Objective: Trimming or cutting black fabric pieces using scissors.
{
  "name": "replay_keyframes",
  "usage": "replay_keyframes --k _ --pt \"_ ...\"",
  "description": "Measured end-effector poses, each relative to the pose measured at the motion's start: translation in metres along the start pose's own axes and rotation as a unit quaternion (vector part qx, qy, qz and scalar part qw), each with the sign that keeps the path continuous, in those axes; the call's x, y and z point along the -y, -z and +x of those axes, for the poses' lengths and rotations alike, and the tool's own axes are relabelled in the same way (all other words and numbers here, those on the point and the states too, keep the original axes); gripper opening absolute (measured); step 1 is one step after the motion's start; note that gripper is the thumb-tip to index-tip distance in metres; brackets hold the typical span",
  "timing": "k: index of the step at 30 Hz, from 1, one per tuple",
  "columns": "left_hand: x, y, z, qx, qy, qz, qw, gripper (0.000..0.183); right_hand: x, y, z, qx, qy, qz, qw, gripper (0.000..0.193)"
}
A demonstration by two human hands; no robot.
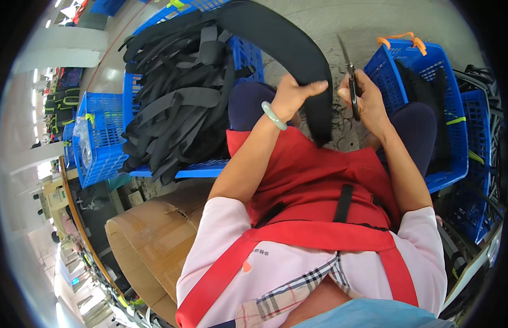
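Note:
A long, padded black strap (281, 35) arches from the heaped basket over to my lap, its lower end hanging above my red apron. My left hand (294, 97) grips it near that end, thumb laid across the top. In my right hand (368, 104) are black-handled scissors (353, 82), their blades pointing up and away from me, a short way right of the strap. The blades look closed or nearly so. Many similar black straps (177, 98) lie piled in the blue basket to my left.
The heaped blue basket (196, 170) stands at my left knee. Another blue basket (456, 153), with an orange tie and dark pieces inside, stands at my right. A cardboard box (150, 240) is at lower left. Dark scraps litter the floor (347, 134) between my legs.

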State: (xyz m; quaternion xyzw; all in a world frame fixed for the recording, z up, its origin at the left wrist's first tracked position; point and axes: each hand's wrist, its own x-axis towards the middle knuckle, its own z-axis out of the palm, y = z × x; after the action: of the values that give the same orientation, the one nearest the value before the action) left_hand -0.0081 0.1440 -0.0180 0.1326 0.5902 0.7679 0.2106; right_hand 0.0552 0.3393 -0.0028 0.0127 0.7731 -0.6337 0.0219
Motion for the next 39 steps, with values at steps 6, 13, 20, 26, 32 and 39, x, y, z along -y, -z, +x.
replay_keyframes --k 6,13,20,26,32,39 --pt "0.038 -0.014 -0.024 0.222 0.102 0.205 0.948 0.033 0.040 0.007 0.002 -0.126 0.075 0.169 0.975 0.027" --pt "-0.001 -0.027 -0.022 0.177 0.079 0.374 0.907 0.036 0.021 0.018 -0.021 -0.137 -0.003 0.187 0.973 0.023" --pt "-0.019 -0.041 -0.016 0.060 -0.060 0.030 0.996 0.026 0.013 -0.011 -0.036 -0.033 0.006 0.119 0.992 0.024" --pt "-0.014 -0.038 -0.012 0.005 0.003 -0.075 0.997 0.038 0.019 0.014 -0.032 -0.118 0.047 0.022 0.992 0.021" --pt "0.014 -0.024 -0.020 -0.177 0.054 -0.084 0.979 0.031 0.057 0.068 -0.031 -0.340 0.103 0.263 0.897 0.013" --pt "-0.008 -0.012 -0.007 -0.039 0.095 -0.427 0.898 0.024 0.043 0.035 -0.042 -0.269 0.055 0.466 0.841 0.018"
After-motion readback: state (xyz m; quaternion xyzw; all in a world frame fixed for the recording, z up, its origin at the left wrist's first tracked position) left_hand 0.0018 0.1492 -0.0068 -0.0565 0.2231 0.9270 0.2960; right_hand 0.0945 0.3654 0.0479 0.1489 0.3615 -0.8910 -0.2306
